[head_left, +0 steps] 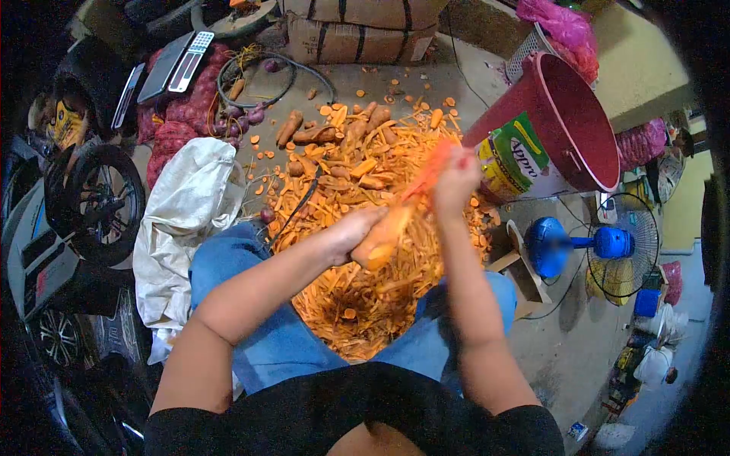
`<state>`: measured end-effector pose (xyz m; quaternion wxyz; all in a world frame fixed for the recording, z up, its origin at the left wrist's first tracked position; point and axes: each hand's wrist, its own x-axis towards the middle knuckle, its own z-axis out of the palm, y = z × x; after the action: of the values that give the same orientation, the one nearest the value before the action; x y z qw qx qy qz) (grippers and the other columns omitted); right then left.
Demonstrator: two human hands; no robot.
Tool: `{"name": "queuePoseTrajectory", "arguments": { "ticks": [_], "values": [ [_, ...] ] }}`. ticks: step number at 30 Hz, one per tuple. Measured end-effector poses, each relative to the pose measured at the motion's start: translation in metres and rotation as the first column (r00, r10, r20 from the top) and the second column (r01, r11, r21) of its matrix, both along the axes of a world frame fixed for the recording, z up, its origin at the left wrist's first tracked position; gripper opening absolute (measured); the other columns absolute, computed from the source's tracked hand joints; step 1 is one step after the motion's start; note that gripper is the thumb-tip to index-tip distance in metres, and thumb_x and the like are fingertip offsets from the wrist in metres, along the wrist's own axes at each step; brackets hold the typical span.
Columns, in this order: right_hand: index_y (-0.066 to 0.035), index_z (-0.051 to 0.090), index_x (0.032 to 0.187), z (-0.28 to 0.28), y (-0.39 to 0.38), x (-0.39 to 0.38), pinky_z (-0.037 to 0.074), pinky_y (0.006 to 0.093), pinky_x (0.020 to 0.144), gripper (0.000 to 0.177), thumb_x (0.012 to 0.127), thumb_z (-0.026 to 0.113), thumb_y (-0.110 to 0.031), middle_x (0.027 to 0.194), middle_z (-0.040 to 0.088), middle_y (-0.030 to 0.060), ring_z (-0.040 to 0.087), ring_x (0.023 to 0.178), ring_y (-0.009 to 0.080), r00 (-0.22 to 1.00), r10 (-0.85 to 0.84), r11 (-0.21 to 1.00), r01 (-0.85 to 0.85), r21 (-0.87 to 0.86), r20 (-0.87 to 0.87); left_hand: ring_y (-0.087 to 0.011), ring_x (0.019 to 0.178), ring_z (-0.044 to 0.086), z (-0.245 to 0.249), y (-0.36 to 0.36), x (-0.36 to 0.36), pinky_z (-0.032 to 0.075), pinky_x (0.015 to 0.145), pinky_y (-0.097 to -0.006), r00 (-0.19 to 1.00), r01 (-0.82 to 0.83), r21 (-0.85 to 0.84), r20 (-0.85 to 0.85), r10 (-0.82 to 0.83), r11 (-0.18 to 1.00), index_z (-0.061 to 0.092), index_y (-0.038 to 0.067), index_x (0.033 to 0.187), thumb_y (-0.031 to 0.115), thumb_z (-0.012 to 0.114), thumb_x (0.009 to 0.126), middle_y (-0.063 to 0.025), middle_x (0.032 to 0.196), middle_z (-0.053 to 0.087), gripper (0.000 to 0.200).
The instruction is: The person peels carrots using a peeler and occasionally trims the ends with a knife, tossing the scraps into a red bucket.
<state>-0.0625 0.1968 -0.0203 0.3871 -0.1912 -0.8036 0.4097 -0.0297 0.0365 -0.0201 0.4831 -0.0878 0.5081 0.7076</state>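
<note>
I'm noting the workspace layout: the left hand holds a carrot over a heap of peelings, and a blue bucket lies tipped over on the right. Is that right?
Not quite. The head view shows the bucket is red, not blue. The rest stands: the left hand holds a carrot over the heap of peelings, and the bucket lies tipped over on the right.

I note the peel pile (365, 296) on the floor (555, 342) between the knees (228, 262), whole carrots (334, 152) behind it. A sack (186, 205) lies left; a tipped bucket (563, 121) right, a fan (601, 251) before it. Boxes (357, 30) stand rearmost.
</note>
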Motion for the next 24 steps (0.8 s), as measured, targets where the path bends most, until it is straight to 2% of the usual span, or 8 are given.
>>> {"name": "queuePoseTrajectory", "arguments": {
  "ticks": [4, 6, 8, 11, 16, 18, 20, 24],
  "values": [
    [0.000, 0.048, 0.069, 0.001, 0.045, -0.010, 0.036, 0.0270, 0.050, 0.020, 0.079, 0.044, -0.016, 0.061, 0.049, 0.0032, 0.043, 0.054, 0.0117, 0.970, -0.237, 0.892, 0.192, -0.409, -0.061, -0.0104, 0.057, 0.049, 0.006, -0.002, -0.002, 0.042, 0.052, -0.0241, 0.988, 0.072, 0.081, -0.141, -0.060, 0.994, 0.048, 0.007, 0.088, 0.024, 0.030, 0.083, -0.0026, 0.069, 0.051, 0.025],
    [-0.002, 0.048, 0.076, 0.019, 0.020, -0.001, 0.034, 0.0230, 0.052, 0.014, 0.080, 0.042, -0.013, 0.065, 0.046, -0.0011, 0.041, 0.057, 0.0075, 0.960, 0.028, 0.790, -0.192, -0.583, -0.278, -0.0104, 0.058, 0.050, 0.001, -0.004, -0.006, 0.042, 0.053, -0.0241, 0.999, -0.034, 0.037, 0.041, 0.032, 0.999, 0.048, 0.006, 0.090, 0.024, 0.030, 0.083, -0.0027, 0.069, 0.052, 0.026],
    [-0.002, 0.047, 0.076, 0.022, -0.017, 0.011, 0.035, 0.0224, 0.051, 0.014, 0.080, 0.043, -0.015, 0.065, 0.045, -0.0021, 0.041, 0.057, 0.0073, 0.920, 0.278, 0.899, -0.350, -0.262, -0.276, -0.0105, 0.060, 0.051, -0.015, -0.002, -0.009, 0.043, 0.054, -0.0238, 0.992, -0.100, 0.036, 0.080, 0.097, 0.994, 0.048, 0.005, 0.089, 0.023, 0.029, 0.083, -0.0033, 0.072, 0.053, 0.027],
    [-0.001, 0.047, 0.074, 0.021, -0.057, 0.032, 0.036, 0.0243, 0.052, 0.018, 0.080, 0.043, -0.017, 0.064, 0.046, -0.0001, 0.042, 0.057, 0.0096, 0.928, 0.372, 0.876, -0.358, -0.325, -0.020, -0.0118, 0.070, 0.053, -0.001, 0.002, -0.010, 0.044, 0.061, -0.0255, 0.988, -0.153, 0.108, 0.005, 0.154, 0.982, 0.048, 0.004, 0.096, 0.021, 0.031, 0.082, -0.0042, 0.083, 0.055, 0.028],
    [0.000, 0.048, 0.066, -0.009, 0.004, -0.007, 0.036, 0.0310, 0.048, 0.022, 0.077, 0.047, -0.020, 0.056, 0.049, 0.0102, 0.045, 0.051, 0.0176, 0.999, -0.031, 0.999, 0.030, -0.042, -0.016, -0.0096, 0.072, 0.052, -0.001, -0.003, -0.005, 0.041, 0.061, -0.0227, 0.988, 0.120, -0.037, -0.095, -0.123, 0.992, 0.052, 0.004, 0.090, 0.021, 0.034, 0.081, -0.0036, 0.085, 0.055, 0.026],
    [-0.002, 0.048, 0.068, -0.012, 0.050, -0.013, 0.036, 0.0277, 0.051, 0.019, 0.078, 0.046, -0.017, 0.061, 0.050, 0.0037, 0.044, 0.054, 0.0136, 0.985, -0.167, 0.939, 0.146, -0.311, -0.042, -0.0112, 0.058, 0.050, 0.002, -0.001, 0.008, 0.042, 0.054, -0.0230, 0.924, 0.094, -0.035, -0.369, -0.100, 0.995, 0.050, 0.004, 0.089, 0.017, 0.034, 0.081, -0.0034, 0.071, 0.053, 0.022],
    [-0.003, 0.048, 0.068, -0.003, 0.055, -0.012, 0.036, 0.0249, 0.052, 0.018, 0.080, 0.044, -0.016, 0.063, 0.048, -0.0001, 0.043, 0.056, 0.0107, 0.975, -0.220, 0.885, 0.188, -0.426, -0.025, -0.0108, 0.059, 0.050, 0.010, 0.000, 0.009, 0.041, 0.054, -0.0230, 0.934, 0.087, -0.023, -0.345, -0.090, 0.996, 0.050, 0.004, 0.087, 0.019, 0.034, 0.081, -0.0028, 0.070, 0.053, 0.023],
    [-0.002, 0.047, 0.068, 0.034, -0.026, 0.015, 0.035, 0.0238, 0.054, 0.020, 0.080, 0.045, -0.018, 0.064, 0.045, 0.0000, 0.042, 0.060, 0.0100, 0.963, 0.220, 0.934, -0.254, -0.253, -0.154, -0.0101, 0.056, 0.050, -0.006, -0.001, -0.004, 0.041, 0.051, -0.0223, 0.994, -0.067, 0.024, 0.092, 0.064, 0.997, 0.051, 0.004, 0.084, 0.021, 0.034, 0.081, -0.0038, 0.069, 0.053, 0.024]
  ]
}}
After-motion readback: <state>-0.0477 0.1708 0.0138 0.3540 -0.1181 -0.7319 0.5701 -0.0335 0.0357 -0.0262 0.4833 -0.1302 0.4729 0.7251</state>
